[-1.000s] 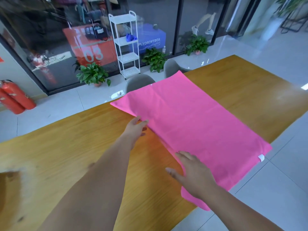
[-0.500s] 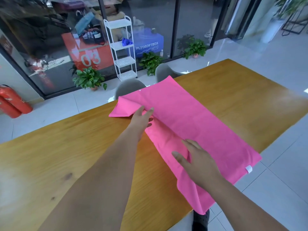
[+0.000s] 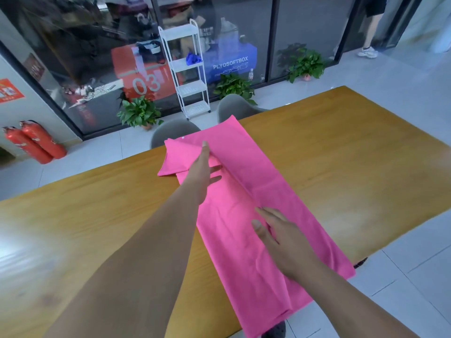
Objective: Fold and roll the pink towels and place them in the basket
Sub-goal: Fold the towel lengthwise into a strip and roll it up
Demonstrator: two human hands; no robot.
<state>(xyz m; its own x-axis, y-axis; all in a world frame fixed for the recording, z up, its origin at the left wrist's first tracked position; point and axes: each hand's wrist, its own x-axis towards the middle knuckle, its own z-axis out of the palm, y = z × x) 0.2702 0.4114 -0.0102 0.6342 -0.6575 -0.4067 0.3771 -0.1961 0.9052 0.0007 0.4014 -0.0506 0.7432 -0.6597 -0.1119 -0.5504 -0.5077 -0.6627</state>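
One pink towel lies lengthwise across the wooden table, its near end hanging over the table's front edge. The towel's left long edge is turned over toward the right, so a fold runs between my two hands. My left hand is at the far part of that flap, with the fabric between its thumb and fingers. Nearer to me, my right hand pinches the same flap between thumb and straight fingers. No basket is in view.
Two grey chairs stand tucked in at the table's far side. Behind them are a white wire shelf, potted plants and a glass wall. Red fire extinguishers stand at the left. A person's legs show at the top right.
Both hands have carried the towel's left edge up and over to the right, so the towel is narrower. The left hand has moved farther along the flap.
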